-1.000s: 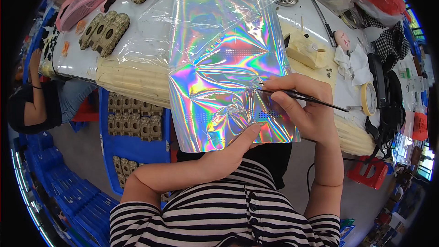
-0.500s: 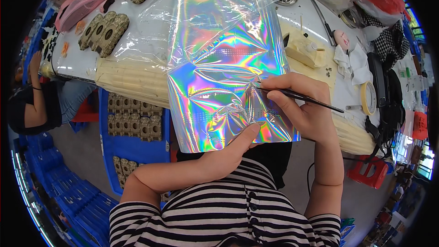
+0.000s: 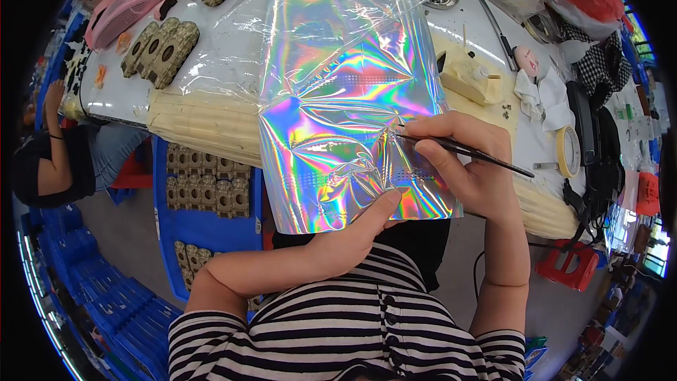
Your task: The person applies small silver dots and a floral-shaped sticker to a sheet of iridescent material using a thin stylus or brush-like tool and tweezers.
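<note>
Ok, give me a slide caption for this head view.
Right hand works a thin dark tool on a holographic sheet; left hand steadies its lower edge.

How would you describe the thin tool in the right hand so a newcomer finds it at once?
Start at the big shiny rainbow foil sheet draped over the white table. At its right edge the right hand pinches a slim black stick, tip on the foil. Unlike the tape roll nearby, it is long, dark and needle-thin.
</note>
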`<action>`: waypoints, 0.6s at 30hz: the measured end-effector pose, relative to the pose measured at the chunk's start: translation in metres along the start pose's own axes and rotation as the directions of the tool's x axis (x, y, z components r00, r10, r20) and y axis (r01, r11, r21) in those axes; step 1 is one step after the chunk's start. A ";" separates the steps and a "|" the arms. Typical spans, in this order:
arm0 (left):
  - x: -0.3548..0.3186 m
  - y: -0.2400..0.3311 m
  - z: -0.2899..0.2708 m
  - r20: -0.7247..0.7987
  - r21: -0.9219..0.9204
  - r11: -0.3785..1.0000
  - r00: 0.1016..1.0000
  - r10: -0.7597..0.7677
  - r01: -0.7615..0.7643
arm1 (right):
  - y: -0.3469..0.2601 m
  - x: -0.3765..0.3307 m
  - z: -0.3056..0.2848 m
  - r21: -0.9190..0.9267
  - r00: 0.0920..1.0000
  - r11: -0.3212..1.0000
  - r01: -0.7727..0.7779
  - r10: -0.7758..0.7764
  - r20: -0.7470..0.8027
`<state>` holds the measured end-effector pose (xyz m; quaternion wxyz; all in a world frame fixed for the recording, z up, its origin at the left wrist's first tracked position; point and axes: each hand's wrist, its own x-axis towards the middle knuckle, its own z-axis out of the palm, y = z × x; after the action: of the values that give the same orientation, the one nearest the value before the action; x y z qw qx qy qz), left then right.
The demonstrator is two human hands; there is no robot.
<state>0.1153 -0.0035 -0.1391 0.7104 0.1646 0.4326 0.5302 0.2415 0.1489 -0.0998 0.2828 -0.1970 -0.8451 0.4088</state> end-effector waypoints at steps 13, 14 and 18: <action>0.000 0.000 0.000 0.037 -0.046 0.998 0.999 0.034 -0.033 | 0.001 0.001 0.004 -0.026 0.999 0.999 0.039 -0.039 0.005; 0.000 -0.001 0.000 0.041 -0.042 0.998 0.998 0.038 -0.036 | 0.000 0.001 0.004 -0.025 0.999 0.999 0.038 -0.038 0.003; -0.001 0.000 0.001 0.068 -0.082 0.995 0.996 0.065 -0.060 | 0.000 0.001 0.002 -0.018 0.999 0.999 0.034 -0.034 0.014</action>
<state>0.1162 -0.0035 -0.1380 0.7143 0.1681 0.3803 0.5629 0.2394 0.1490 -0.1005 0.2822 -0.1823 -0.8538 0.3977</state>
